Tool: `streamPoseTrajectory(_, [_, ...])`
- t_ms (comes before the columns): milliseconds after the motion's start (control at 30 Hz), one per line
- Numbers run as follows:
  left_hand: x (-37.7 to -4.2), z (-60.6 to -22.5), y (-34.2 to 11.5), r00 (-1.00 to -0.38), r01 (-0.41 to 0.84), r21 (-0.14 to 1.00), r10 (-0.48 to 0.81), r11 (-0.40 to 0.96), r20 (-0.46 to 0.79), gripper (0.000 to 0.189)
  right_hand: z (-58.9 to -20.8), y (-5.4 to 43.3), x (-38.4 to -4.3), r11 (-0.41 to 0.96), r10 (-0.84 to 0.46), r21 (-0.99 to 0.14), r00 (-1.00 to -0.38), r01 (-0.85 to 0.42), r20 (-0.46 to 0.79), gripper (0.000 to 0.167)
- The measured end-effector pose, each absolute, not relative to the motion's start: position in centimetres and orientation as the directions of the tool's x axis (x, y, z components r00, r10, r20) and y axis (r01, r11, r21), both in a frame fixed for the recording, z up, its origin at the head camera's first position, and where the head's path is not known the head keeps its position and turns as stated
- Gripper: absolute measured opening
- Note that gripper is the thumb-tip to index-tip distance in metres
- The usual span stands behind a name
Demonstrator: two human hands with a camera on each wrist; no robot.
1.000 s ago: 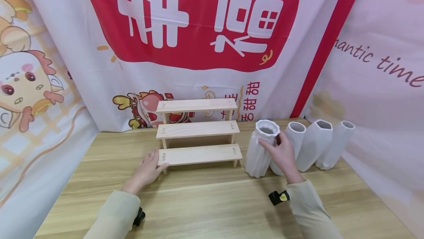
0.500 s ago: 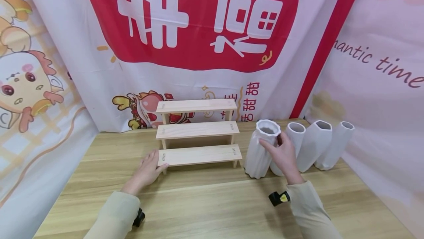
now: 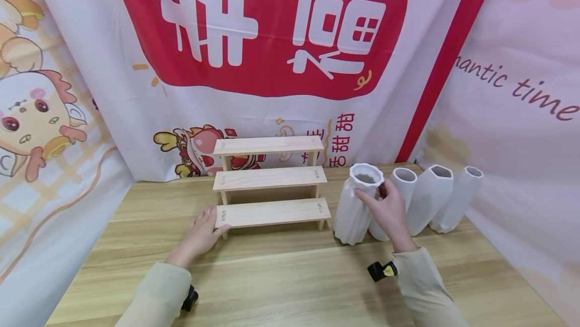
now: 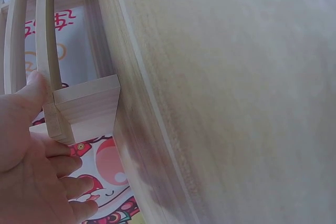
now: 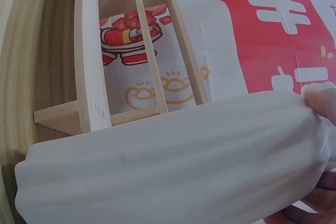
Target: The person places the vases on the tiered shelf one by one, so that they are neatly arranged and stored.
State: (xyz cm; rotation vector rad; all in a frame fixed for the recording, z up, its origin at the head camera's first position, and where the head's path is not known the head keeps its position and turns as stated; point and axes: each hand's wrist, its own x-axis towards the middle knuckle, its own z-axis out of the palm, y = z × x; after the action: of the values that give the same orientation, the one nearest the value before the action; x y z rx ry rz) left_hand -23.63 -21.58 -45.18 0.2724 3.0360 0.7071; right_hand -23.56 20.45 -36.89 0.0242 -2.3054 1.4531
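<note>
A three-tier wooden display shelf (image 3: pixel 272 213) stands on the table. My left hand (image 3: pixel 202 230) grips the left end of its lowest board, thumb at the front edge. In the left wrist view the board's end (image 4: pixel 58 124) lies between the thumb and the fingers of my left hand (image 4: pixel 31 156). To the right of the shelf, a white ribbed vase (image 3: pixel 352 216) with a scalloped rim stands upright. My right hand (image 3: pixel 388 211) holds it near the neck, thumb in front, other fingers partly hidden behind. The ribbed vase (image 5: pixel 168 156) fills the lower right wrist view.
Three more white vases stand right of my right hand: a round-mouthed one (image 3: pixel 405 176) partly hidden by the hand, a faceted one (image 3: pixel 430 198) and a slim one (image 3: pixel 459 201). Printed cloth (image 3: pixel 272 80) hangs behind the wooden table (image 3: pixel 290 287) and at both sides.
</note>
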Motion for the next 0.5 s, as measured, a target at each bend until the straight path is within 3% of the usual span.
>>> streamPoseTrajectory(500, [-23.7, -45.3, -21.6, -0.985, 0.163, 0.440, 0.168, 0.883, 0.028, 0.075, -35.4, 20.3, -23.0, 0.464, 0.203, -0.854, -0.910, -0.235, 0.360, 0.059])
